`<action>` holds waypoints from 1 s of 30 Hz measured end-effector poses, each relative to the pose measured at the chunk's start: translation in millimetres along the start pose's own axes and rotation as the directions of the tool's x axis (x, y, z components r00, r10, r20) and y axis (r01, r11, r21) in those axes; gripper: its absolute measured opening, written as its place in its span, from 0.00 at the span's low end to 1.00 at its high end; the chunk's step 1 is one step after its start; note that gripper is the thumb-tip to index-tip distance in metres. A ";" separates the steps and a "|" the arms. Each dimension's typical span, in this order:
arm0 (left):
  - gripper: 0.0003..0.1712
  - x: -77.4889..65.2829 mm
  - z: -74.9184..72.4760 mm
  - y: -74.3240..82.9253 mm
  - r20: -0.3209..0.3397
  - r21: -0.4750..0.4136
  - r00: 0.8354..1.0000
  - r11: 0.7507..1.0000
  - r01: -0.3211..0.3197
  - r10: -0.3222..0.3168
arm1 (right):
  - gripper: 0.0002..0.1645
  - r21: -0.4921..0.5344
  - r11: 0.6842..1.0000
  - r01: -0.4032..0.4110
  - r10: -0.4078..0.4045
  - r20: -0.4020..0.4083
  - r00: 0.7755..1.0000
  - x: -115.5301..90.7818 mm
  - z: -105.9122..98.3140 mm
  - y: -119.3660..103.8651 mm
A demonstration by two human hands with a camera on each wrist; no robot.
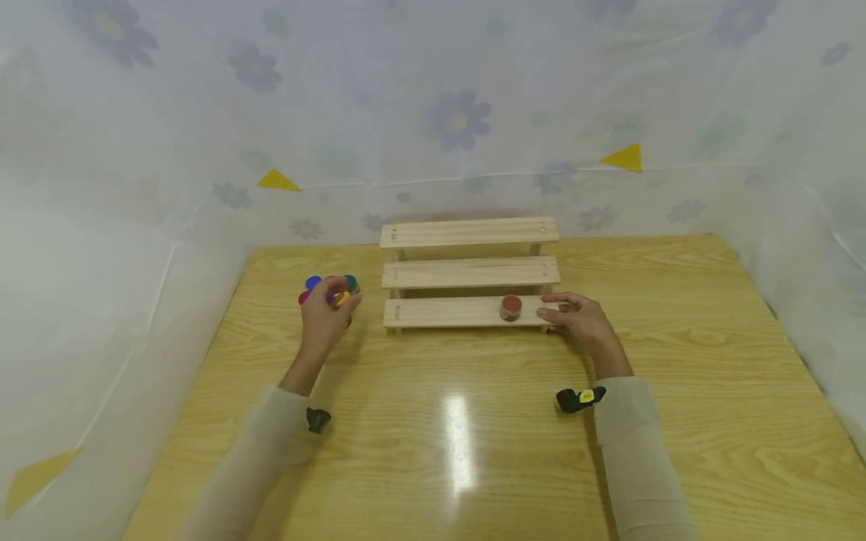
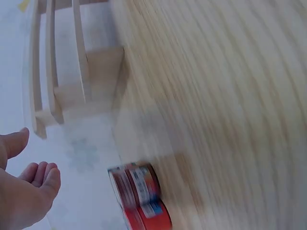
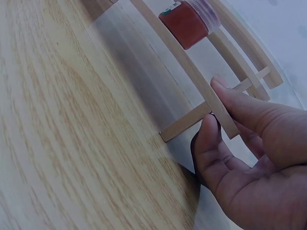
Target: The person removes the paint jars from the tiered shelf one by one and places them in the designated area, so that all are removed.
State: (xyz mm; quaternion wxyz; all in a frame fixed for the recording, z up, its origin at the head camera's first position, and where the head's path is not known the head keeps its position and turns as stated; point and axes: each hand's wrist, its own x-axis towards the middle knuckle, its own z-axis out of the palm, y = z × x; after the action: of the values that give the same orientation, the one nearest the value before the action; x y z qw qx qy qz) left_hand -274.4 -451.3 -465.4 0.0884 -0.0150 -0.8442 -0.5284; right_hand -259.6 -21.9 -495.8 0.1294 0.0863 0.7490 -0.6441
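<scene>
A three-step wooden rack [image 1: 470, 272] stands towards the back of the table. My right hand [image 1: 580, 321] pinches the right end of its lowest board [image 3: 223, 115] between thumb and fingers. Near that end sits a small jar [image 1: 510, 308] of reddish-brown paint, upright on the board. My left hand [image 1: 323, 315] is over a cluster of small jars left of the rack, its thumb and fingers apart with nothing between them. Blue [image 1: 313, 282], teal [image 1: 351, 283] and yellow [image 1: 343, 298] lids show around it; the hand hides part of the cluster. Two reddish jars [image 2: 136, 184] appear in the left wrist view.
The wood-grain table [image 1: 501, 436] reflects a bright light in front of the rack. Flower-patterned sheeting [image 1: 460, 120] hangs behind and along both sides, with yellow triangles [image 1: 622, 158] on it. Each wrist carries a small black camera [image 1: 575, 400].
</scene>
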 end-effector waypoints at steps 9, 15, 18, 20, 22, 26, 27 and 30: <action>0.24 0.8 31.3 20.3 -0.012 -0.109 0.996 0.991 -0.084 0.083 | 0.32 0.012 1.000 -0.010 0.010 0.023 1.000 -7.5 5.5 -13.8; 0.24 2.7 50.2 31.5 0.004 -0.146 0.992 0.982 -0.124 0.125 | 0.30 0.010 1.000 -0.001 0.001 0.001 1.000 -0.5 2.9 -2.7; 0.24 4.7 59.4 38.0 0.012 -0.172 0.990 0.975 -0.138 0.142 | 0.31 0.007 1.000 0.000 0.000 0.001 1.000 -0.8 3.5 -3.3; 0.23 5.4 64.5 42.5 0.022 -0.165 0.991 0.978 -0.125 0.130 | 0.32 0.006 1.000 0.001 -0.001 0.008 1.000 -1.7 3.9 -4.9; 0.23 5.2 68.9 48.3 0.037 -0.148 0.992 0.983 -0.110 0.117 | 0.33 0.012 1.000 -0.003 0.003 0.014 1.000 -3.2 4.4 -7.3; 0.23 3.8 77.9 55.8 0.072 -0.135 0.991 0.986 -0.101 0.112 | 0.32 0.016 1.000 -0.008 0.008 0.023 1.000 -9.6 7.2 -15.9; 0.23 3.2 80.3 57.1 0.080 -0.132 0.989 0.985 -0.110 0.121 | 0.32 0.016 1.000 -0.008 0.007 0.025 1.000 -11.6 8.2 -18.3; 0.23 1.7 88.8 57.9 0.094 -0.124 0.984 0.983 -0.136 0.148 | 0.31 0.004 1.000 -0.004 0.004 0.025 1.000 -16.1 10.3 -23.6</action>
State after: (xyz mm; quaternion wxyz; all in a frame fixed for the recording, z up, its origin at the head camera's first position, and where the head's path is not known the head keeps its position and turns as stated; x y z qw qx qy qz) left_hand -281.1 -346.4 -451.4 0.0814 -0.1077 -0.8119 -0.5679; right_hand -250.4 -35.1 -470.0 0.1400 0.0800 0.7457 -0.6465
